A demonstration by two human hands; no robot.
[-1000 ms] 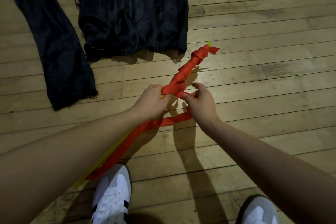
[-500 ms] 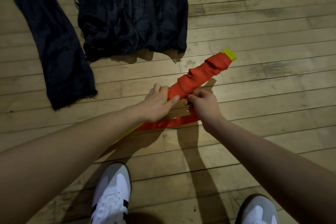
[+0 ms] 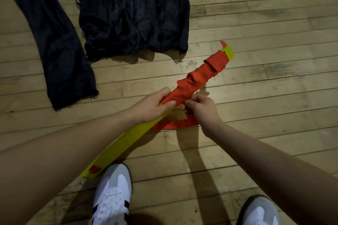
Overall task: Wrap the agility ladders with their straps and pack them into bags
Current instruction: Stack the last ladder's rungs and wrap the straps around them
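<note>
Wooden floor [image 3: 256, 23], bags [image 3: 131, 14] far left. Left hand [image 3: 151, 108] clenches ladder bundle [image 3: 124, 144] centrally; right hand [image 3: 203, 109] pinches red strap [image 3: 199, 76]. Keep tension; overlap turns nearward.

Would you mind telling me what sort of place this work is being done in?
Probably a gym or sports hall: a worn wooden plank floor, a yellow agility-ladder rung bundle wound in red strap, and dark fabric bags laid out for packing.
</note>
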